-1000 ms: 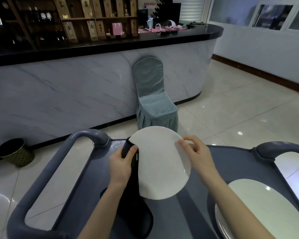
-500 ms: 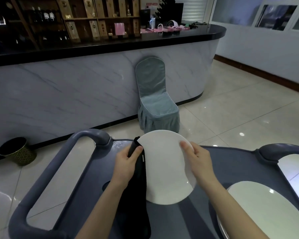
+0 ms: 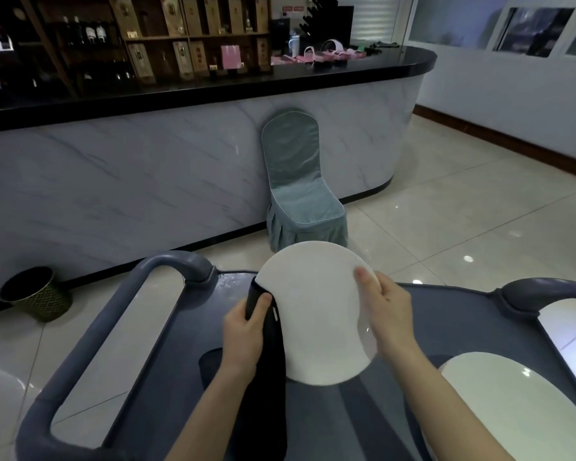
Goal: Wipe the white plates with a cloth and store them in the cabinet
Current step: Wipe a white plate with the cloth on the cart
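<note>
While the white plate [image 3: 316, 311] was held tilted above the grey cart [image 3: 453, 314] at lower centre of the frame, its left rim was pinched through the dark cloth [image 3: 271, 361] by the left hand [image 3: 243, 334], thumb on the near side, other fingers hidden behind. The right rim was gripped by the right hand [image 3: 388, 314], thumb pressed flat on the plate face, other fingers behind the plate and not seen. The cloth's tail was hung down towards the cart top. More plates [image 3: 512, 404] were stacked at lower right.

The step was judged as a rim wipe, with much of the task left; no cabinet was seen. To be done well, the plate should be turned by the right hand with the cloth clamped over the edge, so the whole rim is passed through, then both faces covered. A firm grip is advised: the plate is probably slick, and hard floor tiles lie beyond. A covered chair [image 3: 300, 181] and a bin [image 3: 37, 294] were noted by the marble counter [image 3: 147, 178].
</note>
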`<state>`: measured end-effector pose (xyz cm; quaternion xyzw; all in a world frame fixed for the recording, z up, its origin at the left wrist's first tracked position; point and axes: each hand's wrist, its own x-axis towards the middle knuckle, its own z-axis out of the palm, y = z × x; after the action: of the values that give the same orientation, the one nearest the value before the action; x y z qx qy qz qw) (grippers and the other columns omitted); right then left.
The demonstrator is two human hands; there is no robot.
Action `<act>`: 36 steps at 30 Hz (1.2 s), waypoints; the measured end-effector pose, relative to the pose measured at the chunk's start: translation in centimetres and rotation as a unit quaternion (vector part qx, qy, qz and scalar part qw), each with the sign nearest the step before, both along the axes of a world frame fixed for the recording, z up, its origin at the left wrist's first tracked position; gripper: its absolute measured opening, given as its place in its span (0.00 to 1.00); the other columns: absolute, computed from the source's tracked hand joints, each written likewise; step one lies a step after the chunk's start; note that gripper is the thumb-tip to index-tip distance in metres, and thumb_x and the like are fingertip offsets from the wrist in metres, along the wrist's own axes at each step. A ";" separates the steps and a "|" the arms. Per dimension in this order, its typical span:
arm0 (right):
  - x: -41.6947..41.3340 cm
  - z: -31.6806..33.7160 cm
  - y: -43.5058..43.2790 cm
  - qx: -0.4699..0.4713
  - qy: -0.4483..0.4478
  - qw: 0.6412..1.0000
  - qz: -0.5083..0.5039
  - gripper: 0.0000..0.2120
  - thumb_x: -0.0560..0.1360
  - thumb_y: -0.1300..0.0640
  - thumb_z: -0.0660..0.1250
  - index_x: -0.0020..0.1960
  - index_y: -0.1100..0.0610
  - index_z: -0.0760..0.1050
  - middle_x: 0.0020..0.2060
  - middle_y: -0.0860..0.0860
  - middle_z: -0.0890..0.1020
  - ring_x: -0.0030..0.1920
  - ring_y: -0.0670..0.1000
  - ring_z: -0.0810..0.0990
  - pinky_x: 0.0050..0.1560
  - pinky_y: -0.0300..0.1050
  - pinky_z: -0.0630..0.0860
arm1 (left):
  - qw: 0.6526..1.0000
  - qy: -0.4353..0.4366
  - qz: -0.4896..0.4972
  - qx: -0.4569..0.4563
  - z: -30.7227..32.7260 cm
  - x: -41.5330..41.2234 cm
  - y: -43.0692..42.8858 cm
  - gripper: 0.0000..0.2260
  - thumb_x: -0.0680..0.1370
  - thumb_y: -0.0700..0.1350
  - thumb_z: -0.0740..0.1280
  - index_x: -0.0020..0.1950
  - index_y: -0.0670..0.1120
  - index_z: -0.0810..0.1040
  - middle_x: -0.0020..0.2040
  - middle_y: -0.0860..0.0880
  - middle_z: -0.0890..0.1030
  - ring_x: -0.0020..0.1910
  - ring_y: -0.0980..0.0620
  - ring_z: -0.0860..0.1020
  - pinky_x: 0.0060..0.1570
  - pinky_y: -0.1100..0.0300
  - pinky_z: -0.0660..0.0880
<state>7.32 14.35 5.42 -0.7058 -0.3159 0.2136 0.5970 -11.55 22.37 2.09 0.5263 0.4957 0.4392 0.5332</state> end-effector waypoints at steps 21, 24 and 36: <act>-3.2 -1.6 -0.5 0.030 0.213 0.972 -0.098 0.18 0.80 0.48 0.65 0.41 0.62 0.77 0.31 0.44 0.81 0.33 0.44 0.78 0.36 0.40 0.76 | 0.983 -0.050 0.113 -0.132 -0.9 2.4 -1.2 0.15 0.78 0.51 0.69 0.41 0.40 0.79 0.39 0.45 0.83 0.40 0.48 0.80 0.43 0.51 0.79; -1.0 -0.7 -0.7 -0.013 0.133 0.991 0.004 0.15 0.80 0.48 0.66 0.43 0.58 0.80 0.32 0.44 0.81 0.37 0.48 0.77 0.39 0.43 0.74 | 0.991 -0.024 0.101 -0.089 -0.4 1.3 -0.4 0.15 0.78 0.49 0.69 0.38 0.40 0.77 0.33 0.48 0.81 0.36 0.49 0.77 0.37 0.56 0.77; 0.9 2.7 0.7 -0.072 -0.206 0.941 0.257 0.16 0.77 0.44 0.67 0.39 0.55 0.80 0.30 0.51 0.78 0.31 0.40 0.71 0.33 0.38 0.66 | 0.948 0.148 -0.178 0.219 4.4 1.3 1.3 0.07 0.74 0.43 0.73 0.37 0.48 0.80 0.30 0.55 0.79 0.31 0.63 0.73 0.33 0.71 0.68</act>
<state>8.22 15.10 8.15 -0.6700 -0.5867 0.2317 0.3913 -10.28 23.67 6.47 0.7693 0.3584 0.3520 0.3948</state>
